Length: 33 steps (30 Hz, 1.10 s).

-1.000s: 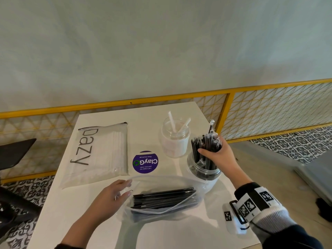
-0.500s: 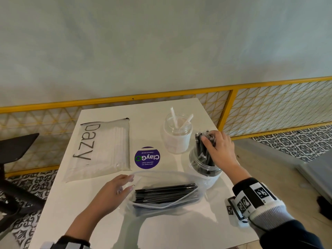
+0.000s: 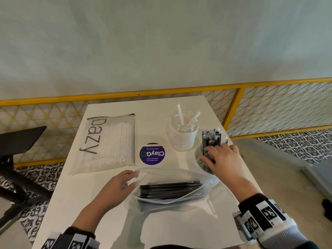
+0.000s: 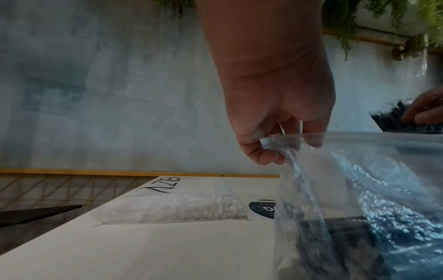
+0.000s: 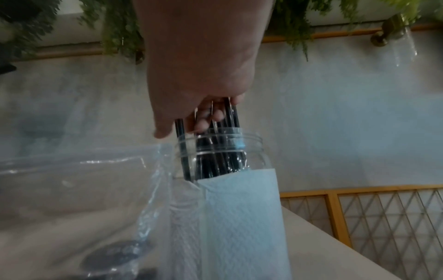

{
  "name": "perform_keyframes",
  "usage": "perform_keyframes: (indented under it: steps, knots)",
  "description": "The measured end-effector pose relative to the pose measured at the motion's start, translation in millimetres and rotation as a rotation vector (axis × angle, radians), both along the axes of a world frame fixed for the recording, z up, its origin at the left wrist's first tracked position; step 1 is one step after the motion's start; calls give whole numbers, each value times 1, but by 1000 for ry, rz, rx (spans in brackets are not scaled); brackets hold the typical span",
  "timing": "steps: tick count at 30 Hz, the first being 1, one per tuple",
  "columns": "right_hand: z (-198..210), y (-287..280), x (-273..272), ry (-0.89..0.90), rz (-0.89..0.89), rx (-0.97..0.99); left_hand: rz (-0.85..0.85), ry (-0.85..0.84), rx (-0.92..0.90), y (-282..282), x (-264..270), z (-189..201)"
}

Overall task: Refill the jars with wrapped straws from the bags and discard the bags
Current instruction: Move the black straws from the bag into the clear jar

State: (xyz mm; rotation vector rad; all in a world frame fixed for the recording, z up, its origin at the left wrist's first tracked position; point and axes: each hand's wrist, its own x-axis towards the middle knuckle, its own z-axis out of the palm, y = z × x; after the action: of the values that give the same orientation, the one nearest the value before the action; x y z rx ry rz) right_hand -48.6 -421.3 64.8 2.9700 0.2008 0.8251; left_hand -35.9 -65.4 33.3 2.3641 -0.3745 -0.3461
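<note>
Straws, black & wrapped, stand bunched in the clear jar at the table's right edge. R hand is on that bunch, fingers curled round the straws just above the jar's mouth, per the R wrist view. Jar's lower part is lined w/ a white paper towel; straws stand roughly upright inside, tops sticking out above the hand.

L hand pinches the rim of the clear plastic bag, thumb & fingers closed on the bag's edge, holding the mouth up & open. Bag lies on the white table in front of the person, its right end touching the jar. More black wrapped straws lie flat in it, lengthwise L to R.

2nd clear jar sits just L of and behind the 1st, w/ two white straws leaning in it, also paper-lined. Frosted bag marked "Dazy", full of white wrapped straws, lies flat on the table's L side, closed as far as can be told. Round purple ClayGo sticker sits on the table btwn that bag & the jars.

Yellow mesh railing runs behind the table; black chair to the L. Both wrists wear bands w/ printed square markers.
</note>
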Motion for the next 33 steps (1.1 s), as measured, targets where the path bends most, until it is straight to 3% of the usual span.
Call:
perform_keyframes:
  steps: [6,10,12,13,15,17,18,19,21,23,25,33]
  knots:
    - [38,11,16,-16,-88,-50,-8,5,14,-2,0,2]
    - [71,18,30,343,-250,-82,-29,20,39,-2,0,4]
    - [72,23,34,406,-263,-36,-31,19,34,-2,0,5]
    - [71,27,35,390,-255,18,-33,13,36,-3,0,6]
    - [65,37,31,169,-157,129,-38,5,45,-4,-1,6]
    - [54,55,19,-87,85,225,-43,13,43,-4,-2,6]
    - [44,68,12,-95,248,285,-40,24,26,-5,-3,5]
    - [32,81,5,-7,388,336,-37,34,6,-5,-4,4]
    - [5,105,-6,374,481,407,-43,43,-10,-5,-5,4]
    - [-21,123,-10,723,405,340,-67,34,7,-7,-5,6]
    - [-43,131,-9,906,326,193,-78,33,14,-8,-6,7]
    - [-58,145,-5,1013,281,111,-88,49,38,-8,-11,4]
